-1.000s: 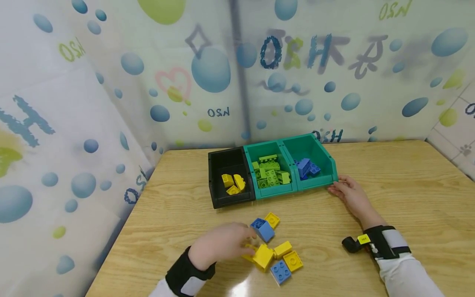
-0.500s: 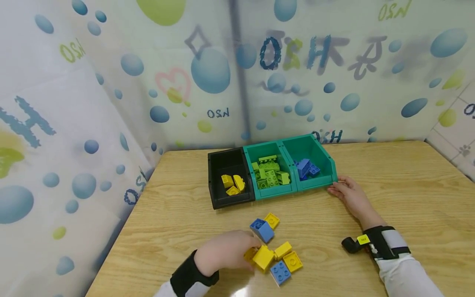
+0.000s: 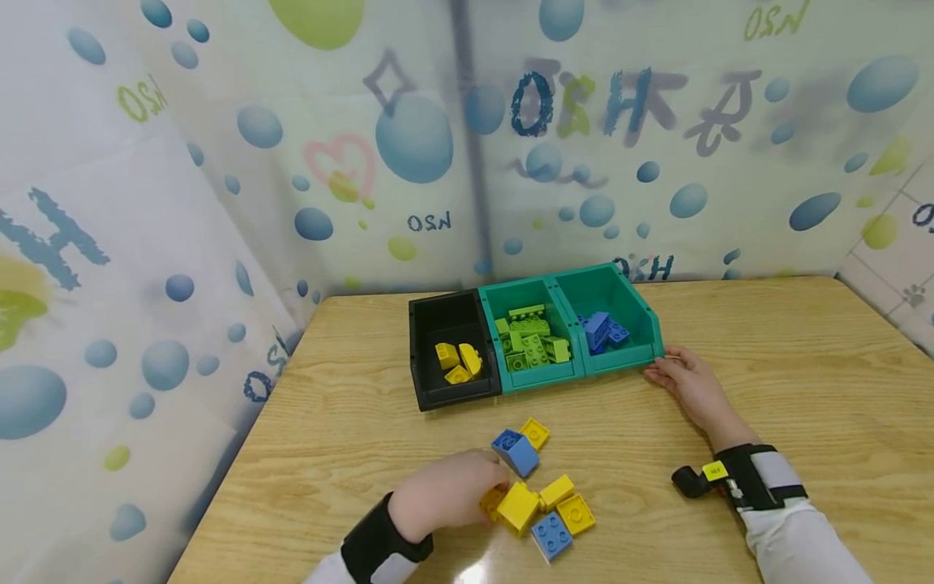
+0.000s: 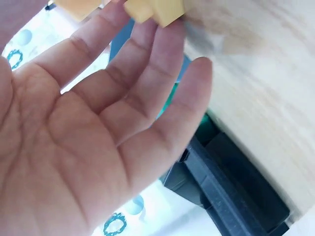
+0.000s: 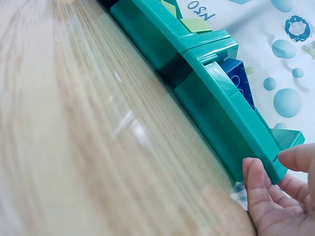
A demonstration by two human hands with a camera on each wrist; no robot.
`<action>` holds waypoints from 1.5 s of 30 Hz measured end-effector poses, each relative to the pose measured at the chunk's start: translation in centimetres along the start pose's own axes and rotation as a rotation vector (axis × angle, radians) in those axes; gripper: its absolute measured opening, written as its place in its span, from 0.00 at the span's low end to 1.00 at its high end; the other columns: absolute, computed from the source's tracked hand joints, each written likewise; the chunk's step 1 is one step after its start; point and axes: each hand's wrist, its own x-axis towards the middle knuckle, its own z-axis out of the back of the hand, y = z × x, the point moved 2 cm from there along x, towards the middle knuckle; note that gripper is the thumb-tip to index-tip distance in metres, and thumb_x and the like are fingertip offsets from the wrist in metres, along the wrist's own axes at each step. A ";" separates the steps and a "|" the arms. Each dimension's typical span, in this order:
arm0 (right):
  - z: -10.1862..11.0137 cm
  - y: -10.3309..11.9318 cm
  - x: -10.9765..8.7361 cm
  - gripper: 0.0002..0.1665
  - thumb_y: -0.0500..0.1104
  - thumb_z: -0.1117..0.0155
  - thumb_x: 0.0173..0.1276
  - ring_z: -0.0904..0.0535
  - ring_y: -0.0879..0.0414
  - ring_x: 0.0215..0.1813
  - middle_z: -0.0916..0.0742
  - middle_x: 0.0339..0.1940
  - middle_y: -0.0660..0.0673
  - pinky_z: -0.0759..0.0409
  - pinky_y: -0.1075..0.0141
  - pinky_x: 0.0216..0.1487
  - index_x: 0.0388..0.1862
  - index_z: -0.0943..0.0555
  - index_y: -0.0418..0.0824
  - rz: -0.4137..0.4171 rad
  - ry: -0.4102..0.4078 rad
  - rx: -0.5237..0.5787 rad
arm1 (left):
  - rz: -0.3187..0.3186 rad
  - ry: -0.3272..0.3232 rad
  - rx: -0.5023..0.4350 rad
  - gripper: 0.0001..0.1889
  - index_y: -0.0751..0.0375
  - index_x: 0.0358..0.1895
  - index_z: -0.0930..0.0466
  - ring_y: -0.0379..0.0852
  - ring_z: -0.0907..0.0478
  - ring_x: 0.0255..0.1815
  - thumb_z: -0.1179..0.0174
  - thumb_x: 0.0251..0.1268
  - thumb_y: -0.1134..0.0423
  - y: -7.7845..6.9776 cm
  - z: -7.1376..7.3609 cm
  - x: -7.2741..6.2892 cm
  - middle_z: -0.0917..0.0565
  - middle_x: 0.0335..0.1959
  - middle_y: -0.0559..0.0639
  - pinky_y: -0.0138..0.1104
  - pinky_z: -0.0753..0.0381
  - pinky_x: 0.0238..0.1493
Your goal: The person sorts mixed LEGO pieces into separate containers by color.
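My left hand (image 3: 456, 491) is at the left side of the loose bricks, its thumb and fingertips pinching a yellow toy brick (image 3: 492, 503) low over the table. In the left wrist view, the fingers reach up to yellow brick pieces (image 4: 157, 9) at the top edge; the thumb tip is cut off. Right beside the hand are another yellow brick (image 3: 518, 508) and a blue sloped brick (image 3: 520, 454). My right hand (image 3: 689, 388) holds the front right corner of the right green bin (image 3: 623, 358), thumb and fingers on either side of it in the right wrist view.
Near the left hand lie a blue brick (image 3: 552, 534) and several yellow bricks (image 3: 576, 513). A black bin (image 3: 460, 396) with yellow bricks adjoins a green bin (image 3: 543, 376) of lime bricks. The right bin holds blue bricks (image 3: 598, 330). A patterned curtain (image 3: 409, 243) hangs behind the table.
My left hand has moved slightly right and down, and its fingers have closed on the yellow brick. The right hand has stayed at the bin's corner.
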 end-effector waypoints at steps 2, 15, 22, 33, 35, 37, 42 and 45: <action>0.0 0.0 0.0 0.25 0.39 0.58 0.77 0.20 0.71 0.39 0.21 0.35 0.57 0.21 0.80 0.44 0.61 0.46 0.19 -0.003 0.000 -0.005 | 0.000 -0.005 0.006 0.21 0.48 0.49 0.18 0.32 0.26 0.41 0.28 0.48 0.65 0.1 -0.2 0.1 0.18 0.44 0.39 0.27 0.23 0.48; 0.1 -0.1 0.0 0.23 0.39 0.58 0.76 0.20 0.71 0.38 0.20 0.34 0.57 0.21 0.80 0.43 0.60 0.44 0.21 0.003 0.000 0.014 | 0.002 0.005 -0.143 0.19 0.48 0.47 0.21 0.32 0.28 0.38 0.31 0.50 0.69 1.2 -0.2 0.2 0.20 0.43 0.38 0.28 0.23 0.47; 0.1 0.0 0.1 0.23 0.38 0.58 0.77 0.20 0.71 0.38 0.21 0.35 0.56 0.21 0.80 0.43 0.59 0.44 0.21 0.006 0.000 0.004 | 0.040 -0.011 -0.183 0.19 0.51 0.49 0.23 0.32 0.29 0.35 0.32 0.53 0.65 1.6 0.4 -0.2 0.19 0.43 0.40 0.27 0.23 0.42; 0.1 -0.2 0.2 0.25 0.38 0.60 0.77 0.21 0.72 0.39 0.21 0.36 0.56 0.21 0.80 0.44 0.63 0.46 0.20 -0.023 -0.004 -0.046 | 0.002 -0.092 -0.249 0.17 0.53 0.51 0.22 0.35 0.26 0.45 0.35 0.58 0.68 2.4 1.3 -0.5 0.20 0.49 0.44 0.30 0.22 0.50; 0.1 -0.2 0.3 0.25 0.38 0.60 0.77 0.21 0.72 0.39 0.21 0.36 0.56 0.22 0.80 0.44 0.63 0.46 0.20 -0.029 -0.005 -0.057 | -0.006 -0.116 -0.260 0.17 0.53 0.52 0.22 0.34 0.26 0.44 0.36 0.59 0.68 2.6 1.4 -0.5 0.20 0.48 0.44 0.29 0.22 0.49; 0.1 -0.2 0.3 0.25 0.39 0.60 0.77 0.21 0.72 0.39 0.21 0.36 0.56 0.22 0.80 0.44 0.63 0.46 0.21 -0.036 -0.006 -0.065 | -0.035 -0.157 -0.255 0.17 0.55 0.52 0.22 0.35 0.26 0.44 0.37 0.59 0.69 3.0 1.5 -0.4 0.20 0.48 0.46 0.29 0.22 0.48; 0.1 -0.2 0.3 0.26 0.39 0.60 0.77 0.21 0.72 0.39 0.21 0.37 0.55 0.22 0.80 0.44 0.64 0.47 0.21 -0.040 -0.007 -0.069 | -0.076 -0.335 -0.258 0.17 0.61 0.52 0.21 0.39 0.26 0.39 0.37 0.58 0.71 3.9 2.0 -0.4 0.19 0.45 0.49 0.28 0.21 0.41; 0.1 -0.2 0.3 0.26 0.39 0.60 0.77 0.21 0.72 0.39 0.21 0.37 0.55 0.22 0.80 0.44 0.64 0.47 0.21 -0.038 -0.006 -0.066 | -0.069 -0.436 -0.268 0.18 0.62 0.52 0.21 0.39 0.28 0.35 0.36 0.57 0.73 4.4 2.3 -0.6 0.19 0.41 0.49 0.27 0.21 0.37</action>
